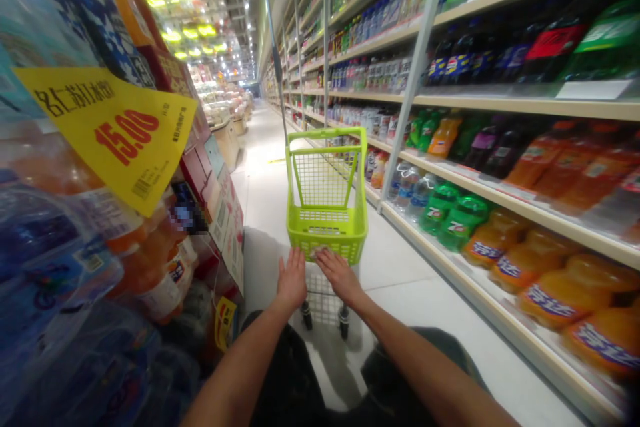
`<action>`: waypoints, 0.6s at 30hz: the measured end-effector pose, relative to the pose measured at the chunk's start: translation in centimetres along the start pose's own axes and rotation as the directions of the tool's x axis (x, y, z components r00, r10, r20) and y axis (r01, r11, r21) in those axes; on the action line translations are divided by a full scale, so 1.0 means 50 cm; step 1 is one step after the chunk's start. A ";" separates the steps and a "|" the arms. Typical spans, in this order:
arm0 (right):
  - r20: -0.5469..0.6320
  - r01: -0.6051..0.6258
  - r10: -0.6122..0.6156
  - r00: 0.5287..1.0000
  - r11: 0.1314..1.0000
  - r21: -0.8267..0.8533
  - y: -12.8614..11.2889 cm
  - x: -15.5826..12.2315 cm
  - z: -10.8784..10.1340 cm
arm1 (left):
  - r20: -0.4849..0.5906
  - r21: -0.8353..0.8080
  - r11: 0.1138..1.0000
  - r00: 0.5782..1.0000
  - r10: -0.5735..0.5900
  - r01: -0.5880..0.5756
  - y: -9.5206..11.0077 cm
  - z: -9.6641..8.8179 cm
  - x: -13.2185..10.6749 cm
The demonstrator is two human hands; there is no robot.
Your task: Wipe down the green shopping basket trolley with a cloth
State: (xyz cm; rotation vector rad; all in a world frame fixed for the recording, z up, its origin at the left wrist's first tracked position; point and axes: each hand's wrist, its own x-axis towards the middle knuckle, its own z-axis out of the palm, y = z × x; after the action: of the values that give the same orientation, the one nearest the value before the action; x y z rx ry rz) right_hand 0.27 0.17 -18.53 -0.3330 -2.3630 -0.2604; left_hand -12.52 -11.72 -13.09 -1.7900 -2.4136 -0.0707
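Note:
A lime-green plastic shopping cart stands straight ahead of me in the aisle, with a pale wire frame below and dark wheels at its near end. My left hand is at the near side of the cart's basket, its fingers stretched out and holding nothing visible. Close beside it, my right hand reaches to the same near wall. Under its fingertips is a small pale, crumpled thing, too small and blurred to name. Both forearms stretch forward above my dark-clothed knees.
Shelves of bottled drinks line the right side, with large orange soda bottles at the bottom. On the left, stacked drinks and a yellow price sign stand close. Pale floor runs ahead between them.

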 end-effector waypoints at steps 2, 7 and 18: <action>0.015 -0.002 0.002 1.000 1.000 -0.003 0.002 -0.018 -0.004 | 0.004 -0.002 0.999 0.999 0.032 -0.032 0.010 0.006 -0.005; -0.052 -0.011 0.013 0.999 0.999 0.034 0.009 0.031 -0.077 | -0.011 -0.018 0.999 0.999 0.031 -0.031 0.030 -0.009 0.003; 0.110 -0.082 0.076 0.991 0.996 0.043 0.033 -0.044 -0.052 | -0.011 -0.037 0.992 0.992 0.124 -0.125 0.077 -0.023 0.009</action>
State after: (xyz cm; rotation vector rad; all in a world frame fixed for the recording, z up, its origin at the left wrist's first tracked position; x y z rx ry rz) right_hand 3.99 0.66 -18.01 -0.4266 -2.4518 -0.1518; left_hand -8.87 -10.28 -12.05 -1.9475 -2.3034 -0.1115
